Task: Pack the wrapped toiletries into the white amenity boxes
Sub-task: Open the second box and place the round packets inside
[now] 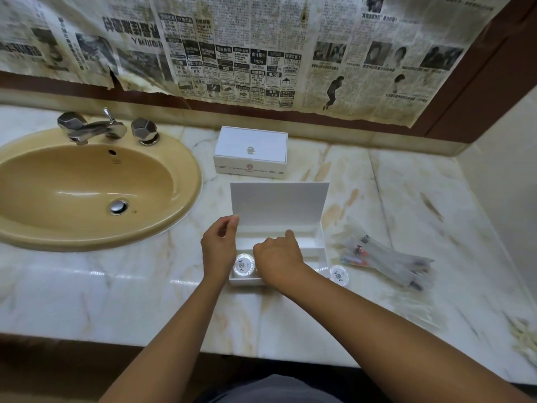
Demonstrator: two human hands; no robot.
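Going L to R: beige sink [96, 187] w/ chrome tap [96, 128] sits at approx 10 o'clock from the hands, not part of the job. L hand [218, 249] is at the L edge of the open white box [316, 255], thumb and fingers pinching the lower L corner of its raised lid [280, 202], so it's holding the lid up. Just below that hand, 1 round wrapped soap [244, 266] lies inside the box's L compartment. R hand [277, 258] hangs over the box middle, fingers curled downward into it; can't tell if it grips anything, since the fingertips are hidden behind the knuckles. Key relation for the next move, as I judge it: the remaining loose items lie to the R of the box, at approx 3 o'clock from the R hand, so the R arm is clearly nearer and the L is busy w/ the lid. Second round soap [339, 275] sits on the marble counter [406, 184] just beside the box's R front corner. Further R, a bundle of long wrapped toothbrush packs [386, 258], long axis running approx 10 to 4 o'clock, so they'd need turning to lie along the box's length. Count: 2 white boxes (1 open, 1 closed box [250, 152] at 12 o'clock behind it, w/ a small clear knob on top), 2 round soaps, toothbrush packs approx 3 but overlap makes that unsure.
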